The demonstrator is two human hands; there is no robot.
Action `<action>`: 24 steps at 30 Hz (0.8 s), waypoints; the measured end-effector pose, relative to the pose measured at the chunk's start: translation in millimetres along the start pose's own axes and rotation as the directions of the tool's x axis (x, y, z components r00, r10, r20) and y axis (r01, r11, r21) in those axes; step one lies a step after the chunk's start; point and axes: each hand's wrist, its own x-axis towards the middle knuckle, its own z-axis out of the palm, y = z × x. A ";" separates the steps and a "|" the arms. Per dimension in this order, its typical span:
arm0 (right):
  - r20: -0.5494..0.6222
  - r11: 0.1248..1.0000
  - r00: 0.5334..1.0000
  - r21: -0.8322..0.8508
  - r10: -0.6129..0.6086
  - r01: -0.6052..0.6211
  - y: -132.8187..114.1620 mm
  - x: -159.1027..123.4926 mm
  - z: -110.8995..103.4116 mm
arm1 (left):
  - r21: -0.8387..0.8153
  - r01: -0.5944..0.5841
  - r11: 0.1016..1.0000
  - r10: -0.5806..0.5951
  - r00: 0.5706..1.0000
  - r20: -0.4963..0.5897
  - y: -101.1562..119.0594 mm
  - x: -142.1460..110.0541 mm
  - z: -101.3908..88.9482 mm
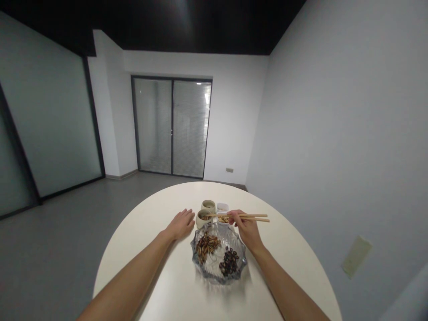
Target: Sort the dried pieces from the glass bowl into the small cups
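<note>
My right hand [245,228] is closed around a pair of wooden chopsticks [256,217]. Their tips point left, over the nearer of two small pale green cups [199,223], which has brown bits inside. My left hand [183,224] lies flat on the table beside that cup, fingers stretched out, holding nothing. Behind it stands the other green cup [208,203]. A small white dish with yellowish pieces [223,219] sits partly hidden by my right hand and the chopsticks. In front is a scalloped glass bowl [219,280] with striped brown seeds [205,246] and dark, shiny seeds [229,262].
A second white dish [222,207] stands behind the first one. Everything rests on a round cream table [160,290]. A plain wall [334,133] rises at the right, and a glass double door [172,133] is in the back wall.
</note>
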 end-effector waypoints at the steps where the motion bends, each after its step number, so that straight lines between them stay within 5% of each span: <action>1: 0.019 1.000 1.000 -0.008 0.001 -0.001 2.0 0.8 -0.1 | -0.001 0.004 1.000 -0.004 1.000 -0.001 0.4 -0.2 -0.4; 7: 0.103 1.000 0.995 -0.023 -0.011 0.014 3.1 4.0 -3.0 | 0.004 0.023 1.000 -0.023 0.999 0.025 2.5 -1.5 -3.2; 17: -0.089 0.996 0.996 -0.088 -0.029 0.021 -26.0 5.8 -40.8 | -0.016 0.042 0.999 -0.041 0.998 0.044 -1.6 1.1 1.9; 24: 0.074 0.992 0.997 -0.126 0.033 -0.023 -24.9 4.6 -41.0 | -0.037 0.040 0.999 -0.039 0.999 0.026 -4.0 1.7 5.5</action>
